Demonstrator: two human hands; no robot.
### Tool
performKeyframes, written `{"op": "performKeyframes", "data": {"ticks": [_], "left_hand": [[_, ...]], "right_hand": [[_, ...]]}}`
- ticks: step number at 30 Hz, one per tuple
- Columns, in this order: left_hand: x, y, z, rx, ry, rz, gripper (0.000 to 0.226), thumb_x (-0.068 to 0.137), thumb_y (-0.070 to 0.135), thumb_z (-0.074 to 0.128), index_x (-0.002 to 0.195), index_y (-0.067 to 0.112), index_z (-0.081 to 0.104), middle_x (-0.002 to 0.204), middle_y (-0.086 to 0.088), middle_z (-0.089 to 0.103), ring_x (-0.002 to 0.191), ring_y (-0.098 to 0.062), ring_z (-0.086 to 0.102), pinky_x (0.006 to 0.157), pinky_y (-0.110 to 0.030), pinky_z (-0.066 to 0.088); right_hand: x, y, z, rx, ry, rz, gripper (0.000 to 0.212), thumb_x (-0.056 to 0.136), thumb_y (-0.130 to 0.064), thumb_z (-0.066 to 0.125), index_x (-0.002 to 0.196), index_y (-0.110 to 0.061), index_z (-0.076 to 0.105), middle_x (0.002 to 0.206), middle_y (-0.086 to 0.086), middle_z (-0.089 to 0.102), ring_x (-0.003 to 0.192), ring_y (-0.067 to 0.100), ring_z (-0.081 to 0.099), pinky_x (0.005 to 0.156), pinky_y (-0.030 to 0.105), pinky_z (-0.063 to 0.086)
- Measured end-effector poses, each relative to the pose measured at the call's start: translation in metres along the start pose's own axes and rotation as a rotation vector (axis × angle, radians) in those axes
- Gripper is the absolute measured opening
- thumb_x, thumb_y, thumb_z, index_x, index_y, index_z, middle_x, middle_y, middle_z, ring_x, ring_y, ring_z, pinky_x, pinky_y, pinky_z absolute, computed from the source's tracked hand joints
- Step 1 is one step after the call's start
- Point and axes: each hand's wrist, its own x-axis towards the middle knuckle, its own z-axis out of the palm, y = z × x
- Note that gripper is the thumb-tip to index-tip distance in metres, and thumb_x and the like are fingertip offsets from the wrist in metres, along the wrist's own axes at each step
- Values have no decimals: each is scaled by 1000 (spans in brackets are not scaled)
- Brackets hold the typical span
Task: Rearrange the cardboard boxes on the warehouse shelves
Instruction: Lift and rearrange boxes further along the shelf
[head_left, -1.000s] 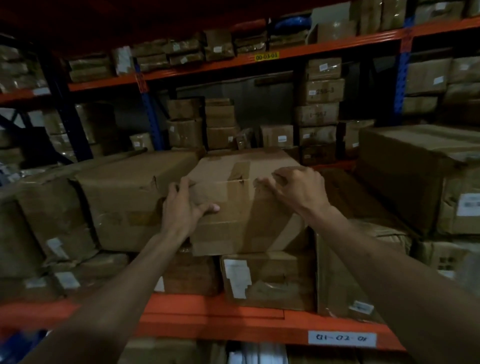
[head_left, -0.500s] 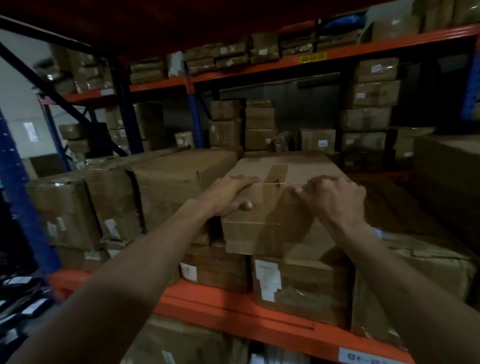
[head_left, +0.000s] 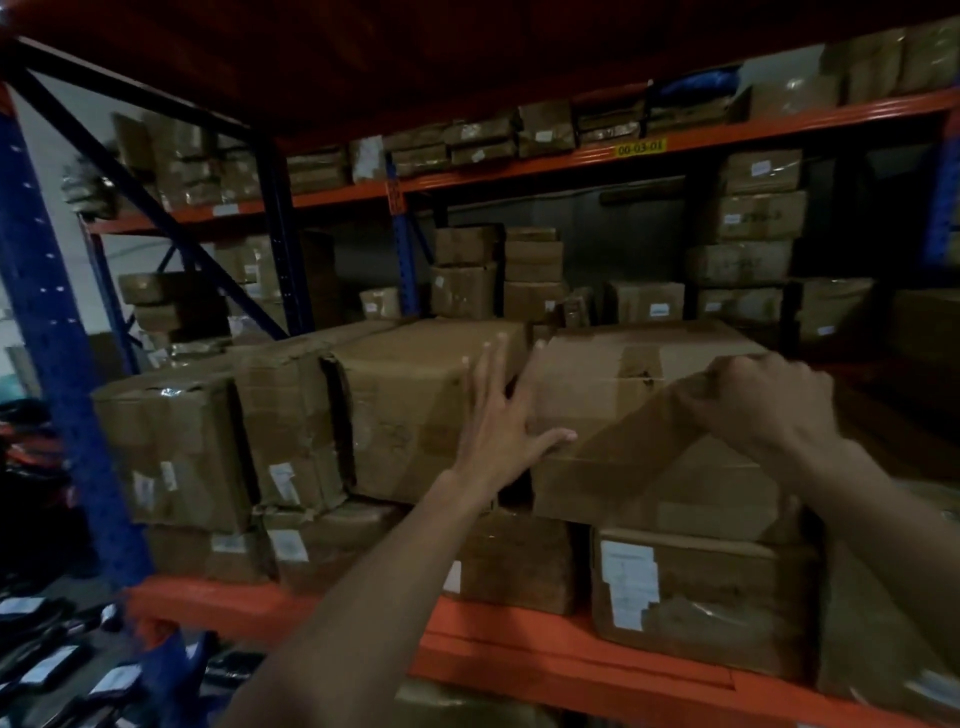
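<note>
Both forearms reach up and forward. The left hand (head_left: 493, 415) is spread flat, its fingers (head_left: 485, 371) splayed open beside the taped cardboard box (head_left: 623, 415). The right hand (head_left: 769, 405) curls closed over that box's top front edge, stacked on a labelled box (head_left: 696, 597) below the fingers.

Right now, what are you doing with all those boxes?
A person is shifting a taped cardboard box on an orange warehouse shelf. Their right hand curls over its top front edge. Their left hand is spread flat at the gap between that box and the neighbouring box, thumb against the taped one. It sits on a lower box bearing white labels.
</note>
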Motion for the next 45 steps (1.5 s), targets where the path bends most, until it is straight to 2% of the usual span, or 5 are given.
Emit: {"op": "performKeyframes", "data": {"ticks": [5, 9, 16, 26, 45], "left_hand": [[-47, -76, 2, -339, 101, -460, 155, 50, 66, 85, 149, 31, -29, 157, -5, -34, 139, -25, -32, 110, -49, -14], [-63, -114, 16, -328, 59, -623, 131, 86, 29, 72, 130, 40, -51, 157, -20, -26, 145, -42, -20, 114, -53, -8], [-68, -124, 15, -458, -147, -735, 175, 29, 77, 83, 133, 31, -49, 148, -15, -45, 142, -42, -25, 113, -68, 1], [-76, -166, 17, -708, 47, -839, 163, 26, 71, 86, 152, 36, -13, 159, -10, -1, 144, -33, 3, 108, -64, 25], [5, -212, -80, -198, -107, -220, 136, 38, 56, 93, 148, 30, 17, 144, -10, 19, 133, -33, 14, 108, -59, 31]], "right_hand": [[14, -92, -6, 77, -102, -318, 85, 83, -58, 69, 153, -35, 28, 161, 12, 22, 148, 34, 20, 117, 51, 26], [22, -189, 9, -469, -67, -794, 139, 64, -57, 85, 157, -33, -17, 162, 18, -27, 147, 40, -24, 119, 62, -1], [45, -310, 19, -1018, -16, -1136, 144, 67, -30, 88, 151, -40, -28, 158, 12, -37, 145, 36, -33, 116, 64, -11], [75, -350, 30, -130, -459, -577, 99, 82, -42, 75, 156, -47, 10, 164, 8, 19, 145, 37, 26, 107, 70, 32], [58, -269, 11, 265, -318, -330, 136, 71, -52, 85, 136, -62, -34, 144, 25, 42, 122, 45, 52, 106, 62, 38]]}}
